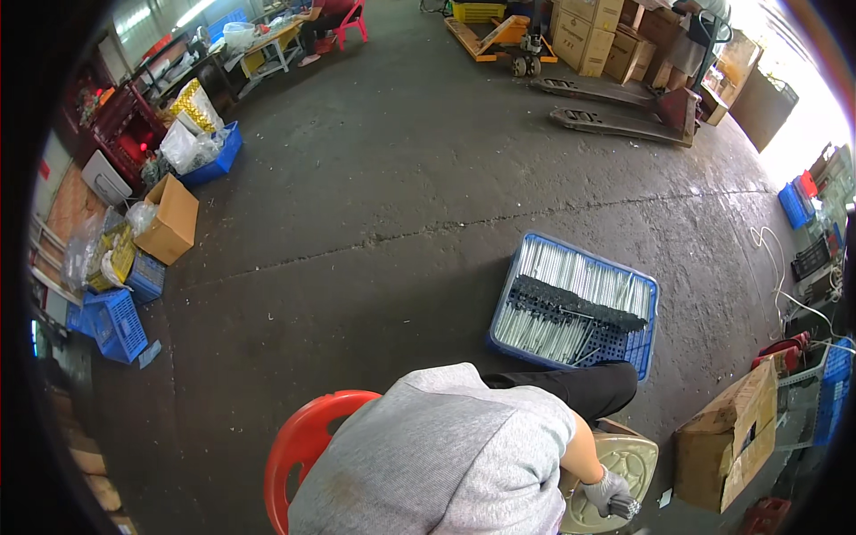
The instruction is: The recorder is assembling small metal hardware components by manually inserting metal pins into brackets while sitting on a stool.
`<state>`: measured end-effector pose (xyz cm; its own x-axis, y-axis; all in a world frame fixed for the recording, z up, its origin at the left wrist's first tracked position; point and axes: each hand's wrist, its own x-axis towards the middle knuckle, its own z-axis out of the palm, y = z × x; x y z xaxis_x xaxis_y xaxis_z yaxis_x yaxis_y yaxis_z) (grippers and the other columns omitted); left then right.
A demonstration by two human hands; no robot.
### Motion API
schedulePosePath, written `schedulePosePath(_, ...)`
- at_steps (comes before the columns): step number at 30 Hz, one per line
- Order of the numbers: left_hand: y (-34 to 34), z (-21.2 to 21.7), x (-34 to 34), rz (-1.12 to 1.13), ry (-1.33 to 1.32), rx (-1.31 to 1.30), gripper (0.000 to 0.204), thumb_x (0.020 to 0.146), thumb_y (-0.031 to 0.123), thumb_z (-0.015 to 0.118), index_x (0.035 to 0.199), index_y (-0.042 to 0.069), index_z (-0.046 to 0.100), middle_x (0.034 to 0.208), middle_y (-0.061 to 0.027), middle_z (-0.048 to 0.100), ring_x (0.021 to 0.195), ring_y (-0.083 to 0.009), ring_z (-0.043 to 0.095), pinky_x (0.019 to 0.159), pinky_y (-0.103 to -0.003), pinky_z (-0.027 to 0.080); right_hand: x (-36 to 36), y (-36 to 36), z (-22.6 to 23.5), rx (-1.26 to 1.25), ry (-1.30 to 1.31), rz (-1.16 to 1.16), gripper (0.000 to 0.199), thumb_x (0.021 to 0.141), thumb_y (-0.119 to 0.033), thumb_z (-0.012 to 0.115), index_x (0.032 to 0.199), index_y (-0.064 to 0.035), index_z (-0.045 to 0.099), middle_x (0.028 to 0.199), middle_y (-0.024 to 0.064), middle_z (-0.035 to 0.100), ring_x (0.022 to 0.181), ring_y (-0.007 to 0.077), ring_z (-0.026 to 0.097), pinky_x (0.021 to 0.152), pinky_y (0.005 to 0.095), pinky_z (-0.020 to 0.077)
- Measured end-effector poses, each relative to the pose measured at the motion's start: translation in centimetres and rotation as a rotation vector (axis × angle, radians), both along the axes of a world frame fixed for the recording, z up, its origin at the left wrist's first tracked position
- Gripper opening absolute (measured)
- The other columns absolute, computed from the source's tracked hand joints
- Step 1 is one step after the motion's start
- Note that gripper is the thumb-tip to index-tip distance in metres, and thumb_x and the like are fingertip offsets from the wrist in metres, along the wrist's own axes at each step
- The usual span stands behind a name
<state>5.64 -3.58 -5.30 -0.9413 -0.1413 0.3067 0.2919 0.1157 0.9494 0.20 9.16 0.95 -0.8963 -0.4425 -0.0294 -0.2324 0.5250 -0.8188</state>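
My left hand [606, 489], in a pale grey glove, is closed around a bundle of thin metal rods [626, 507]. Only the rods' ends show, past the fingers. Hand and bundle are over a tan stool seat [637, 455] with a moulded pattern; whether they touch it I cannot tell. Beyond my bent left knee lies a blue plastic crate [654, 325]. Silvery rods [584, 272] lie in two rows inside it, with a rough black strip [580, 303] across them. Some rods in the near row lie askew. My right hand is outside the picture.
A red plastic chair [299, 432] is behind my back. An open cardboard box [727, 437] stands beyond the stool. A pallet truck [624, 116] is at the far right. Blue crates [116, 325] and another carton [169, 218] line the left side. White cable [776, 276] trails at the right.
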Motion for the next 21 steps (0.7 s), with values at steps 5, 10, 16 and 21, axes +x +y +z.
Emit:
schedulePosePath(5,-0.5,1.8,1.1,0.009,-0.151,0.053,0.022,0.063,0.006,0.073,0.078,0.009,0.058,0.069,0.0011,0.058,0.062,-0.0200,0.048,0.061,-0.032,0.045,1.2,3.0,-4.5,-0.124,-0.552,-0.070,0.041,0.101,-0.033,0.043,0.129,-0.0048,0.052,0.122,0.0148,0.060,0.104,0.0256,0.059,0.091,0.0381,0.0483)
schedulePosePath(10,-0.5,4.1,2.4,-0.044,-0.062,0.090,0.024,0.065,0.001,0.071,0.080,0.009,0.053,0.070,0.0017,0.051,0.064,-0.0172,0.042,0.062,-0.029,0.042,1.4,7.8,-10.2,-0.433,-1.103,-0.033,0.047,0.102,-0.038,0.043,0.138,-0.0073,0.046,0.131,0.0130,0.056,0.114,0.0241,0.057,0.097,0.0380,0.0472)
schedulePosePath(16,-2.0,6.6,3.3,-0.029,-0.071,0.061,0.030,0.083,0.010,0.070,0.113,0.008,0.068,0.102,-0.0017,0.071,0.085,-0.0130,0.062,0.081,-0.028,0.053,4.3,10.1,-14.0,-0.852,-1.187,-0.248,0.045,0.101,-0.037,0.048,0.137,-0.0087,0.050,0.132,0.0109,0.059,0.114,0.0246,0.060,0.097,0.0398,0.0495)
schedulePosePath(21,-3.3,8.1,5.2,-0.089,-0.132,-0.165,0.018,0.085,0.008,0.070,0.103,0.007,0.071,0.093,-0.0010,0.069,0.080,-0.0117,0.062,0.076,-0.026,0.050,9.4,9.0,-12.2,-0.710,-0.990,-0.541,0.057,0.094,-0.051,0.059,0.129,-0.0059,0.059,0.119,0.0125,0.065,0.099,0.0243,0.065,0.083,0.0354,0.0539)
